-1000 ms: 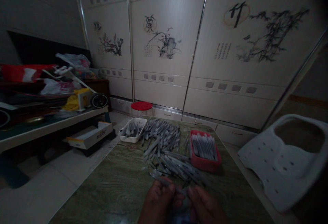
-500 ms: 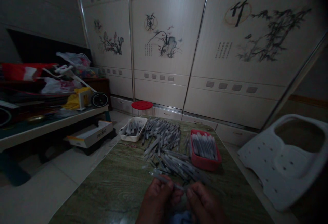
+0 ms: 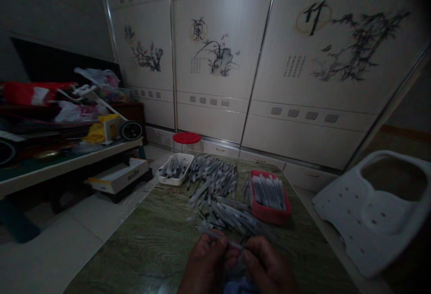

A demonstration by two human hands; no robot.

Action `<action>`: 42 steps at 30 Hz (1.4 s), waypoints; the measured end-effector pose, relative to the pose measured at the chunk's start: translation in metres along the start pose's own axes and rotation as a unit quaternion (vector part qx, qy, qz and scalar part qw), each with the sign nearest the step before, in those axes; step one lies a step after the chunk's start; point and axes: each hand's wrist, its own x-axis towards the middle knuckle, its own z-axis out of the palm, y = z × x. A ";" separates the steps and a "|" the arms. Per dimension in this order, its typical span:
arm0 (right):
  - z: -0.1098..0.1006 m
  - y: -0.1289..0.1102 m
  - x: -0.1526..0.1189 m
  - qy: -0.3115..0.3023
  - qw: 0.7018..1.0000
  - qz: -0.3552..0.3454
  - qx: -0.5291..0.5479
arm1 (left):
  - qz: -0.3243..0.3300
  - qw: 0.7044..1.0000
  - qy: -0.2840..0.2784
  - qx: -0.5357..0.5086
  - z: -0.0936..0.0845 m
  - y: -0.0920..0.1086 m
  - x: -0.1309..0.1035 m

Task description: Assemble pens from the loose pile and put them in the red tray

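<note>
Near the front of the table, my left hand [image 3: 207, 260] is closed round a slim, pale pen [image 3: 206, 230], which tilts with one end pointing up and left. My right hand [image 3: 266, 262] pinches at the pen's other end; the fingertips partly hide that spot. Just beyond my hands lies a loose pile of similar grey pens [image 3: 215, 182], spread across the middle of the table. To the right of the pile, a red basket [image 3: 271, 215] holds many pens lined up side by side. A white basket [image 3: 173, 181] at the far left holds more pens or pen parts.
The wood-patterned table [image 3: 141, 244] carries all of this. A white plastic chair [image 3: 363, 208] stands at the right, a red stool [image 3: 186, 138] behind the table. At left, a cluttered bench [image 3: 74, 164] has a shoebox [image 3: 119, 177] beneath it. Sliding wardrobe doors [image 3: 215, 119] close off the back.
My right hand has shifted slightly left and up, closer to my left hand, its fingers still at the pen's end. The pens on the table and the baskets look the same.
</note>
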 end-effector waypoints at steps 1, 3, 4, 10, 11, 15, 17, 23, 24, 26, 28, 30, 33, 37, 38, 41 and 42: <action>0.000 -0.001 -0.001 0.001 1.000 0.000 -0.010 | 0.002 1.000 -0.004 0.000 0.001 0.000 -0.001; 0.001 -0.003 -0.002 0.003 1.000 0.017 -0.011 | 0.004 1.000 -0.008 0.003 0.003 0.001 -0.003; 0.002 -0.004 -0.003 0.000 1.000 0.030 -0.007 | 0.005 1.000 -0.012 0.007 0.003 0.002 -0.005; 0.003 -0.006 -0.002 -0.003 0.997 0.066 0.027 | -0.001 1.000 -0.010 0.024 0.003 0.007 -0.005; 0.002 -0.006 -0.002 0.004 0.997 0.067 0.032 | 0.001 1.000 -0.004 0.025 0.002 0.007 -0.004; -0.001 -0.006 -0.001 0.002 0.999 0.033 0.033 | 0.005 1.000 0.018 0.024 -0.002 0.003 0.001; -0.003 -0.007 0.000 -0.009 1.000 0.022 0.016 | -0.001 1.000 0.011 0.020 -0.004 0.002 0.001; -0.002 -0.005 -0.002 -0.013 0.999 0.022 0.020 | 0.012 0.999 -0.019 0.028 -0.002 0.003 -0.002; 0.000 -0.004 -0.002 -0.010 0.999 0.027 0.029 | 0.020 0.999 -0.026 0.028 0.000 0.004 -0.003; 0.004 -0.002 -0.002 -0.005 0.997 0.052 0.059 | 0.032 0.998 -0.032 0.031 0.003 0.004 -0.005; 0.006 0.000 -0.001 0.001 0.993 0.081 0.089 | 0.031 0.998 -0.032 0.036 0.005 0.005 -0.006; 0.006 0.000 0.000 0.006 0.990 0.099 0.103 | 0.018 0.999 -0.025 0.040 0.005 0.005 -0.006; 0.002 -0.002 0.000 -0.006 0.993 0.079 0.082 | 0.002 0.999 -0.003 0.040 0.004 0.006 -0.005; -0.003 -0.005 -0.001 -0.028 0.999 0.025 0.020 | -0.004 0.999 0.014 0.032 0.002 0.007 -0.004; -0.003 -0.005 -0.002 -0.027 0.999 0.016 0.006 | -0.003 0.999 0.012 0.031 0.002 0.007 -0.004; -0.001 -0.004 -0.004 -0.012 1.000 0.009 -0.004 | 0.003 1.000 0.005 0.026 0.001 0.007 -0.004; 0.001 -0.003 -0.004 -0.010 1.000 0.015 0.010 | 0.007 1.000 0.002 0.025 0.001 0.007 -0.004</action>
